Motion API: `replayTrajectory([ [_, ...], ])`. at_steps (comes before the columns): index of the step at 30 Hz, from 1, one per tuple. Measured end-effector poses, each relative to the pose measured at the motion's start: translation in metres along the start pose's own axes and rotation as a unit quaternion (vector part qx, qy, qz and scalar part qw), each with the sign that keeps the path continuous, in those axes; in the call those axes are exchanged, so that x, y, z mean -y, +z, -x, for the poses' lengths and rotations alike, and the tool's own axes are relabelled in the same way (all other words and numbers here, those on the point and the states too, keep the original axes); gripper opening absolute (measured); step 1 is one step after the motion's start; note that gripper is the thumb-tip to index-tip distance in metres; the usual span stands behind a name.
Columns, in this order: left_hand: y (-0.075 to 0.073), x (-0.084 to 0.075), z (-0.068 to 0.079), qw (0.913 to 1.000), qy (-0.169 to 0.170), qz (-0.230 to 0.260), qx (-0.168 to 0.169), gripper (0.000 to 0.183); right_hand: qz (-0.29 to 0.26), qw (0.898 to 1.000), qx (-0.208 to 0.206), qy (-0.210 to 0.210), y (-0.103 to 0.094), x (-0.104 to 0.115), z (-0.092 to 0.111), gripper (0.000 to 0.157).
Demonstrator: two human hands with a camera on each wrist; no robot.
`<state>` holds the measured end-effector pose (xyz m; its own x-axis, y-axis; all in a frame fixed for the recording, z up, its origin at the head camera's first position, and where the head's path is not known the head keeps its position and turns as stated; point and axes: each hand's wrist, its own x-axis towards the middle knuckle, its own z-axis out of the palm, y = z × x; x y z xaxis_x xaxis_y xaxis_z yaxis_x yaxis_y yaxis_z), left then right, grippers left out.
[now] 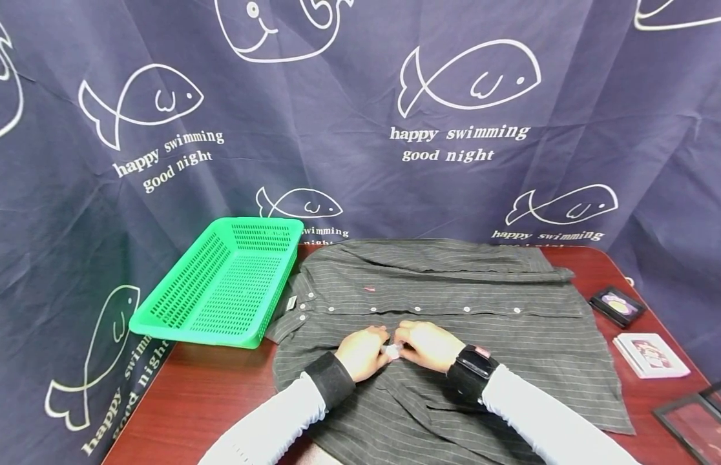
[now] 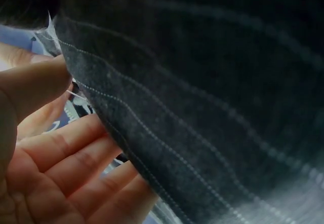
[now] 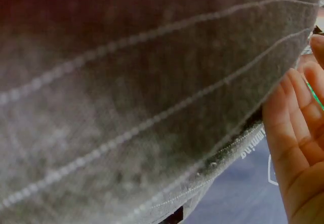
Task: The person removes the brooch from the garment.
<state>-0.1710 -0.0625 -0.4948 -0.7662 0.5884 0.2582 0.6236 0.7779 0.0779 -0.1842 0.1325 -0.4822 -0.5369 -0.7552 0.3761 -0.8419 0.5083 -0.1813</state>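
A dark grey shirt with thin white stripes and white buttons lies spread on the table, its collar toward the left. Over the shirt's middle, my left hand and right hand meet at the fingertips, pinching a small white piece between them; what it is, I cannot tell. The left wrist view has striped cloth close beside the left thumb and fingers. In the right wrist view, cloth fills most of the picture, with the right fingers at its edge.
A green plastic basket stands at the left, against the collar side. Along the right edge of the red-brown table lie a black case, a white stack of cards or boxes and a black-framed item. A blue fish-print curtain hangs behind.
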Motion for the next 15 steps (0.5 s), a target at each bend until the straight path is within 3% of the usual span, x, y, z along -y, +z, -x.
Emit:
replayTrajectory([
  [8, -0.0016, 0.0040, -0.0002, 0.9998, 0.006, 0.012, 0.011, 0.030, 0.028, 0.999, -0.013, -0.016, -0.0013, 0.0041, 0.0021, 0.021],
  [15, -0.0062, 0.0032, -0.0003, 0.9992, 0.000, 0.030, 0.025, 0.033, 0.108, 0.993, -0.035, -0.034, 0.0059, 0.0076, 0.0029, 0.028],
])
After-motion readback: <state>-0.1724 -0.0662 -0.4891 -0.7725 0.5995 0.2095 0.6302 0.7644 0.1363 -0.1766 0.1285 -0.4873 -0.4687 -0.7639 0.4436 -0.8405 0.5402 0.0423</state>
